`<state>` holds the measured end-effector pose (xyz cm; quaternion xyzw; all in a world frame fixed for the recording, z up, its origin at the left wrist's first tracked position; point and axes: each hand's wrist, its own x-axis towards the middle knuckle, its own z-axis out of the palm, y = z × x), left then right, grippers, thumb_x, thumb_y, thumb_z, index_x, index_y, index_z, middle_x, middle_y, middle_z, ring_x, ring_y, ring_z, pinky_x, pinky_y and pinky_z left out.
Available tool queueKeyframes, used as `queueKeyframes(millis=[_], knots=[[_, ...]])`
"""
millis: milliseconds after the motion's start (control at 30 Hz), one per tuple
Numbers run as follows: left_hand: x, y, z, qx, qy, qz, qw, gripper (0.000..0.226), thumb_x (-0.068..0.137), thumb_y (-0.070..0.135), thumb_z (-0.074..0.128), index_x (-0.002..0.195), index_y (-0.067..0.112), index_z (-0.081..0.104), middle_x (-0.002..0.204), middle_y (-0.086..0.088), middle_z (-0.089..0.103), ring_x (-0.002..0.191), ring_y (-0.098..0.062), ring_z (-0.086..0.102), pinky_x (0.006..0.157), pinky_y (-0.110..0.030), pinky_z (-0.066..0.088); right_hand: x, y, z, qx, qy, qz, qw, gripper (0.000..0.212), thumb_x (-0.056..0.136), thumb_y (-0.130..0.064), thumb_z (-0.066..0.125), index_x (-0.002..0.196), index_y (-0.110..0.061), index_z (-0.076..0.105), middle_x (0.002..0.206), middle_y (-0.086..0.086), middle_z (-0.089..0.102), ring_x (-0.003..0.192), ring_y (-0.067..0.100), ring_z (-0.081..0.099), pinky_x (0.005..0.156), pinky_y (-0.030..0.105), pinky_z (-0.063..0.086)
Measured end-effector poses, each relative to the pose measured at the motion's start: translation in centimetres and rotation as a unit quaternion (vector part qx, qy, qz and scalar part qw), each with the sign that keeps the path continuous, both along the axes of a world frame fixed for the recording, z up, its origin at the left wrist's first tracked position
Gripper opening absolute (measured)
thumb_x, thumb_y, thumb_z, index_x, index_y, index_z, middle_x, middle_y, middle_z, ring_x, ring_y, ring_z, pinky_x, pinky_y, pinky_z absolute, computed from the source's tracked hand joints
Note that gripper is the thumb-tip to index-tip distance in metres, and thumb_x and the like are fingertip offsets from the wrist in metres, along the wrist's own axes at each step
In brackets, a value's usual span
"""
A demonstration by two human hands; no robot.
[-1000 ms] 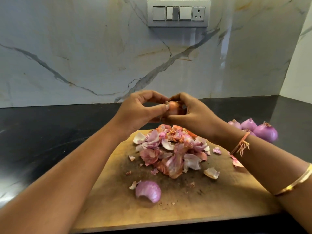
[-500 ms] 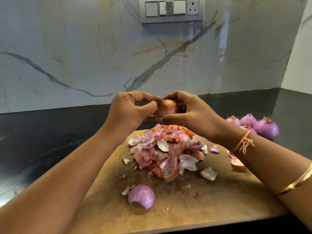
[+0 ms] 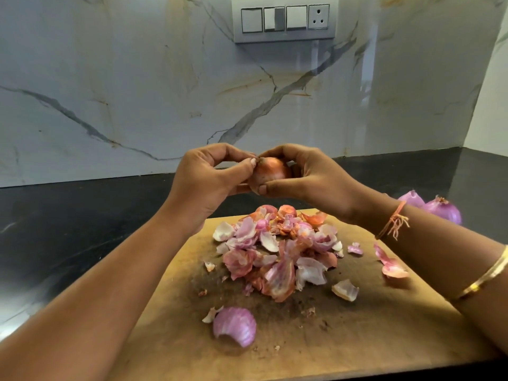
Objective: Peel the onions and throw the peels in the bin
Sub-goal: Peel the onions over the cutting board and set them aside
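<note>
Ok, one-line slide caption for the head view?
Left hand and right hand grip an onion above peels on a board.

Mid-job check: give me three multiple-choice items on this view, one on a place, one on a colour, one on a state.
1. Where does the peel pile lie?
A. on the board
B. in a bowl
C. on the counter, left of the board

2. What colour is the thread on the right wrist?
A. blue
B. orange
C. green

3. How is the onion held?
A. not at all, it lies loose on the board
B. not at all, it lies cut in half
C. in both hands, above the board

Answers:
1 A: the peels are heaped mid-board.
2 B: the thread tied round the wrist is orange.
3 C: the right hand cups it and the left hand pinches its tip.
</note>
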<state>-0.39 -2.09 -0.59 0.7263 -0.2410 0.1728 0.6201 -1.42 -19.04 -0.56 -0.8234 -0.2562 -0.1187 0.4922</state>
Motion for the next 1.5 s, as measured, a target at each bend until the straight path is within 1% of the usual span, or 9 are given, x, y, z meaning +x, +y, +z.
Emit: queueKeyframes(millis=[133,400,567,733,1000,1133,1267,1367,1500], knots=[[0.4,0.0,-0.4,0.106,-0.075,0.075,0.989,0.013,0.084,0.012,0.069,0.079,0.024,0.068,0.092,0.009,0.07,0.076,-0.014,0.07,0.067,-0.035,0.061,-0.1,-0.1,-0.8,0.011,0.025,0.013,1.0,0.045,0.08,-0.015,0.072,0.121,-0.019,0.055,0.113,0.0,0.06,0.102,0.016,0.061,0.088,0.029,0.054],[0.2,-0.5,-0.8,0.126,-0.078,0.068,0.987,0.013,0.089,0.013,0.063,0.079,0.022,0.062,0.078,0.001,0.069,0.06,-0.012,0.07,0.058,-0.029,0.059,-0.4,-1.9,-1.2,0.177,0.152,0.082,0.969,0.058,0.07,-0.008,0.076,0.12,-0.015,0.046,0.115,0.013,0.06,0.091,0.03,0.069,0.081,0.039,0.058],[0.2,-0.2,-0.4,0.127,-0.097,0.051,0.986,0.019,0.091,0.008,0.059,0.079,0.023,0.06,0.067,0.013,0.066,0.057,-0.006,0.066,0.054,-0.016,0.053,-0.3,-1.8,-1.5,0.274,0.223,0.147,0.924,0.041,0.072,-0.018,0.051,0.111,-0.006,0.053,0.097,0.019,0.065,0.075,0.026,0.069,0.068,0.029,0.058],[0.2,0.0,-0.5,0.161,-0.119,0.075,0.977,0.015,0.09,0.012,0.061,0.08,0.024,0.061,0.073,0.006,0.067,0.058,-0.008,0.067,0.057,-0.024,0.058,0.0,-1.9,-1.6,0.303,0.273,0.165,0.898,0.053,0.07,-0.025,0.044,0.114,0.003,0.055,0.085,0.021,0.064,0.062,0.02,0.062,0.058,0.024,0.053],[0.3,0.3,-0.5,0.202,-0.093,0.107,0.969,0.006,0.084,0.014,0.063,0.078,0.016,0.064,0.068,0.003,0.068,0.059,-0.011,0.069,0.066,-0.039,0.06,-0.1,-2.1,-1.5,0.332,0.268,0.16,0.89,0.055,0.069,-0.023,0.039,0.118,-0.001,0.05,0.086,0.019,0.061,0.057,0.02,0.051,0.051,0.023,0.045],[0.1,0.1,-0.5,0.269,-0.077,0.113,0.953,0.006,0.081,0.02,0.065,0.077,0.016,0.065,0.069,-0.001,0.068,0.065,-0.024,0.068,0.066,-0.046,0.058,0.0,-2.1,-1.5,0.343,0.27,0.141,0.889,0.049,0.074,-0.022,0.035,0.114,0.0,0.05,0.098,0.025,0.058,0.057,0.019,0.048,0.053,0.024,0.04],[0.0,0.2,-0.6,0.305,-0.072,0.111,0.943,0.004,0.082,0.016,0.067,0.082,0.019,0.064,0.075,0.003,0.067,0.067,-0.017,0.067,0.067,-0.028,0.058,0.1,-2.3,-1.4,0.366,0.269,0.129,0.881,0.059,0.068,-0.025,0.036,0.12,-0.001,0.05,0.109,0.026,0.054,0.057,0.018,0.047,0.056,0.025,0.034],[0.0,0.4,-0.5,0.305,-0.098,0.095,0.943,0.023,0.081,0.009,0.067,0.085,0.031,0.059,0.073,0.012,0.067,0.056,-0.008,0.062,0.057,-0.01,0.047,0.2,-2.3,-1.5,0.364,0.274,0.121,0.882,0.057,0.07,-0.025,0.036,0.118,0.0,0.052,0.104,0.023,0.053,0.056,0.017,0.047,0.055,0.024,0.034],[-0.4,0.0,-0.3,0.243,-0.139,0.077,0.957,0.014,0.081,0.02,0.061,0.082,0.034,0.061,0.063,0.013,0.064,0.053,-0.013,0.059,0.054,-0.025,0.052,0.4,-2.3,-1.7,0.358,0.274,0.115,0.885,0.044,0.085,-0.021,0.025,0.115,-0.002,0.052,0.093,0.019,0.055,0.054,0.016,0.047,0.053,0.023,0.034]])
